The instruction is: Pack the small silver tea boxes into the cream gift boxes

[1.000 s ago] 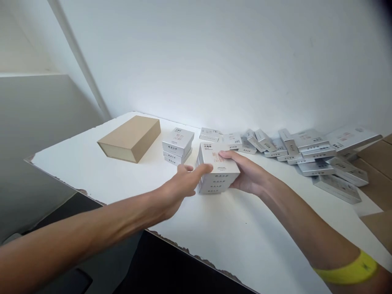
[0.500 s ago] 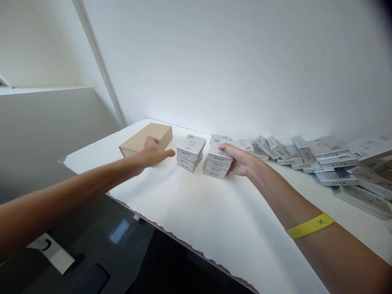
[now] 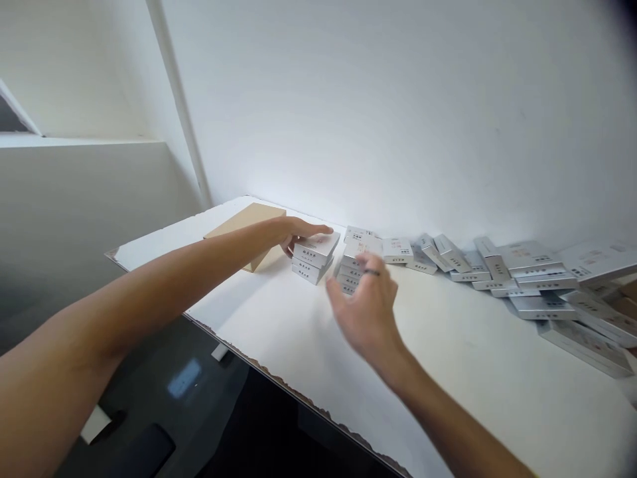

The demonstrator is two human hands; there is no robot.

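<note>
- Silver-white cartons form two short piles in the head view: the left stack (image 3: 314, 254) and the right stack (image 3: 355, 245), with a narrow gap between them on the white desk (image 3: 448, 345).
- Half a second ago the left grip (image 3: 301, 229) hung by the tan box (image 3: 249, 217); now it lies at the left stack, its fingers reaching along the top carton's far side. Whether they clasp it firmly, I cannot tell.
- Meanwhile the right grip (image 3: 369, 307) has come away from the right stack's side and is blurred before its front, thumb and fingers spread, holding nothing visible. Contact is unclear.
- Handling thus seems to have passed from the right stack to the left one.
- Relative to the grips, the left stack sits under the left fingers; the right stack stands just beyond the right ones, partly hidden.
</note>
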